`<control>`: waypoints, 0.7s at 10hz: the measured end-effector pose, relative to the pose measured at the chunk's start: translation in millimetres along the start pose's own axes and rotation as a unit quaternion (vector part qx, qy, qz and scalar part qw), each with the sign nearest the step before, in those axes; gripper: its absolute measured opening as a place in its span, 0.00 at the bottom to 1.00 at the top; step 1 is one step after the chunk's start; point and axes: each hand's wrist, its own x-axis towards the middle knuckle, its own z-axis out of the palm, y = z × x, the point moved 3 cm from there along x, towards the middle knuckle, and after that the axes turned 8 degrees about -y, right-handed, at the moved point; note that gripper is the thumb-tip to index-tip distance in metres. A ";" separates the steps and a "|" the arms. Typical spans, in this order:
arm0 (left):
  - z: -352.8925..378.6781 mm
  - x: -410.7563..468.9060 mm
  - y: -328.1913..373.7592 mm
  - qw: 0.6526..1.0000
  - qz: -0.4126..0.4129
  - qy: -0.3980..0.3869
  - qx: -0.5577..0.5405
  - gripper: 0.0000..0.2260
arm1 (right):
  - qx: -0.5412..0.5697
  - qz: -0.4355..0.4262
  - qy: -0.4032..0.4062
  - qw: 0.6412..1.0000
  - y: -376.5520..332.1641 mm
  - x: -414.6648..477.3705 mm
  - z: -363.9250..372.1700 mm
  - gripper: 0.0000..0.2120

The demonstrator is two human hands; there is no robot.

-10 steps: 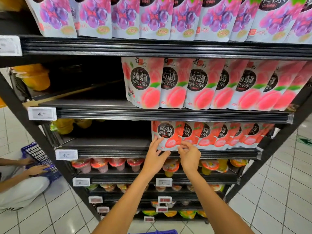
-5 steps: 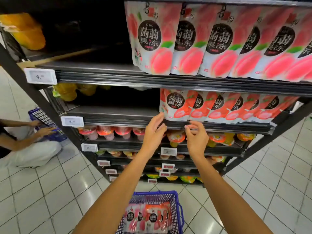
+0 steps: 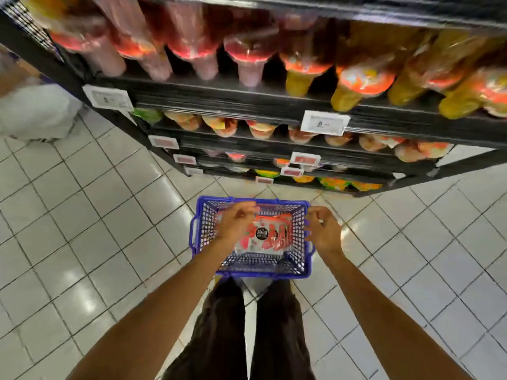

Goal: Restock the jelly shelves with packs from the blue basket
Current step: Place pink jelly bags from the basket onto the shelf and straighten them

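Observation:
The blue basket [image 3: 262,273] stands on the tiled floor in front of my feet, below the shelves. Red and white jelly packs [image 3: 274,237] lie in it. My left hand [image 3: 236,223] is down inside the basket over the left end of the packs, fingers bent; whether it grips a pack is hidden by the hand itself. My right hand [image 3: 325,231] hovers at the basket's right rim with loosely curled fingers and holds nothing. The pouch shelves are above the frame, out of sight.
The black shelf unit [image 3: 247,97] leans over the basket, its lower tiers holding blurred jelly cups [image 3: 362,83] and white price tags [image 3: 325,122]. At far left another person in white trousers [image 3: 35,111] sits by the shelf end. Tiled floor [image 3: 96,215] spreads on both sides.
My view has swung down from the pouch shelf to the floor. Both hands have left the shelf edge and dropped to the blue basket, the left one into it.

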 end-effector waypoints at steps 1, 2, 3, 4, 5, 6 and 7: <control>-7.5 43.2 -81.4 0.998 -0.062 0.008 0.007 0.11 | -0.022 0.043 -0.035 0.998 63.6 27.3 39.5 0.07; -13.1 81.5 -154.9 0.992 -0.117 -0.003 0.052 0.09 | -0.080 0.079 -0.073 0.991 123.1 57.5 70.4 0.11; -10.4 116.8 -216.5 0.987 -0.146 -0.012 0.060 0.15 | -0.142 0.110 -0.098 0.979 196.5 99.6 104.8 0.12; -0.8 166.2 -292.9 0.984 -0.169 -0.007 0.051 0.16 | -0.169 0.116 -0.089 0.975 251.1 134.7 136.5 0.12; 8.7 205.4 -342.5 0.985 -0.171 0.009 0.027 0.08 | -0.153 0.174 -0.097 0.968 312.9 172.2 166.0 0.10; 16.9 250.3 -387.3 0.982 -0.171 -0.015 0.072 0.14 | -0.181 0.217 -0.070 0.957 363.7 204.9 190.3 0.13; 29.0 291.3 -425.6 0.986 -0.156 0.002 0.056 0.13 | -0.221 0.208 -0.044 0.952 404.0 227.8 210.7 0.18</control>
